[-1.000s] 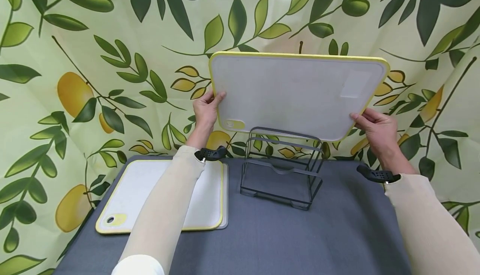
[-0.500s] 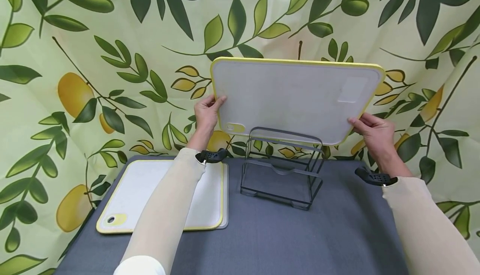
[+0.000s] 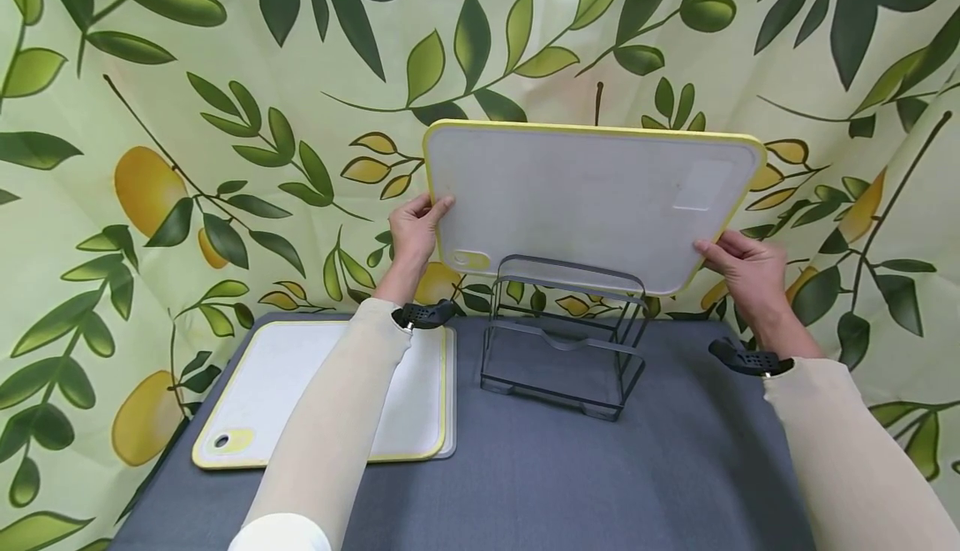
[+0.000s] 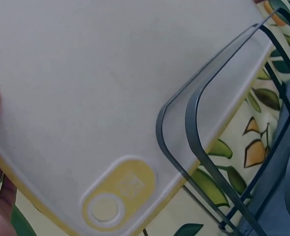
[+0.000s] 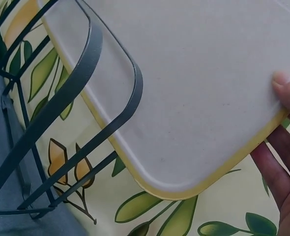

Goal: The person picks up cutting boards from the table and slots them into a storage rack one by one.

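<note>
In the head view a white cutting board (image 3: 577, 201) with a yellow rim is held upright, tilted slightly, above a dark wire rack (image 3: 567, 343). My left hand (image 3: 412, 234) pinches its left edge, thumb on the near face. On the right edge, low down, my right hand (image 3: 750, 272) pinches it the same way. Both wrist views show the board's lower edge behind the rack's rear hoops (image 4: 190, 115), with backdrop visible below it. Whether board and hoops touch, I cannot tell. A yellow patch with a round hole (image 4: 104, 210) marks the lower left corner.
Another yellow-rimmed white board (image 3: 258, 393) lies flat on the grey-covered table (image 3: 540, 484), left of the rack and partly under my left forearm. A grey edge (image 3: 451, 418) shows beneath it. A leaf-and-fruit-patterned backdrop (image 3: 262, 17) stands close behind the rack.
Both hands have lowered the board a little, and its bottom edge now sits lower behind the rear hoop. My right hand has shifted slightly left and down. The rack has not moved.
</note>
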The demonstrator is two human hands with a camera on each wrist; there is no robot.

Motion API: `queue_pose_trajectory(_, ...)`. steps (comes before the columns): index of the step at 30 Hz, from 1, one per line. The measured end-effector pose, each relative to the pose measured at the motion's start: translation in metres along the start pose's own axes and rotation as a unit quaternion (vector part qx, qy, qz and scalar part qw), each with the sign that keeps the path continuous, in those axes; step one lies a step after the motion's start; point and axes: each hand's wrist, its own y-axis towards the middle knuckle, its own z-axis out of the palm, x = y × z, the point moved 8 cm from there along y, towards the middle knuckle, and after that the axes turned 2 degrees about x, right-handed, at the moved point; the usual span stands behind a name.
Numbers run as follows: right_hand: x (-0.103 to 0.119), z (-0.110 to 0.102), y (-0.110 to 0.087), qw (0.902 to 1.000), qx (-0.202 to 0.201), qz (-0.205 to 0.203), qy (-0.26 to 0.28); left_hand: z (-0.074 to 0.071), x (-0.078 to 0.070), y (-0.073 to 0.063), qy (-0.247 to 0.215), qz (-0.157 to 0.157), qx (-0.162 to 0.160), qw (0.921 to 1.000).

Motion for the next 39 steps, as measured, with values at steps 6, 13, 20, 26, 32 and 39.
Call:
queue_pose_trajectory(6,-0.005,-0.001,0.0,0.9999,0.001,0.001,-0.014,0.0,0.002,-0.001,0.001,-0.004,0.003,1.0)
queue_pose_trajectory(13,-0.016,-0.004,-0.001,0.9994,0.002,0.022,-0.025,0.0,0.006,-0.001,0.006,-0.004,0.007,1.0)
queue_pose_trajectory(20,-0.016,0.0,-0.005,0.998,0.001,0.044,-0.046,-0.002,0.009,-0.003,0.016,-0.004,0.005,0.9999)
queue_pose_trajectory(26,-0.023,0.0,-0.006,0.9977,0.006,0.05,-0.046,-0.003,0.01,-0.003,0.015,-0.008,0.004,0.9998)
queue_pose_trajectory(32,-0.039,-0.009,-0.006,0.995,-0.003,0.065,-0.075,-0.002,0.018,-0.005,0.016,-0.027,0.007,0.9995)
queue_pose_trajectory(39,-0.047,-0.011,-0.009,0.9945,-0.007,0.068,-0.079,-0.002,0.024,-0.007,0.009,-0.034,0.006,0.9994)
